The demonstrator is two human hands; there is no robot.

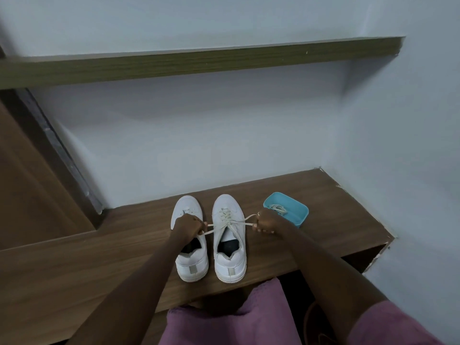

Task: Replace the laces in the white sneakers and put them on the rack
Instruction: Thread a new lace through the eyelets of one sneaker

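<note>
**LACE TENSIONING ON RIGHT SNEAKER: STEP IN PROGRESS, PAIR NOT YET RACKED**

Location: both shoes stand side by side, toes to the wall, on the brown wood-grain desk (99, 257).

Obs.:
- White low-top right sneaker (229, 235): off-white flat lace (225, 215) threaded through the eyelets, crossed at the top, both ends drawn out sideways.
- White low-top left sneaker (191, 262): no lace visible on the part in view. Its front is partly hidden by a hand.
- Left hand (189, 226): fingers curled, pinching the lace end on its side, held above the left sneaker.
- Right hand (267, 222): fingers curled, pinching the other lace end, just in front of the tray.
- Small teal plastic tray (302, 220), just beside the right sneaker on the desk, holds a bundled pale spare lace (277, 209).
- Olive-brown wooden wall shelf (199, 63) above. Cannot tell if this is the rack.
- Mauve garment (261, 314) at the near edge.

Assessment: approx. halfway. One shoe is laced and being snugged. The 2nd shoe and racking are outstanding.

Recs. for the step in hand:
1. Pull both ends evenly and level so the lengths match.
2. Keep the pull low and outward. The shoe is not pinned and may slide or tip.
3. Check that the crossings lie flat, w/o twists, before knotting.
4. Keep the left wrist clear of the left sneaker to avoid nudging it.
</note>
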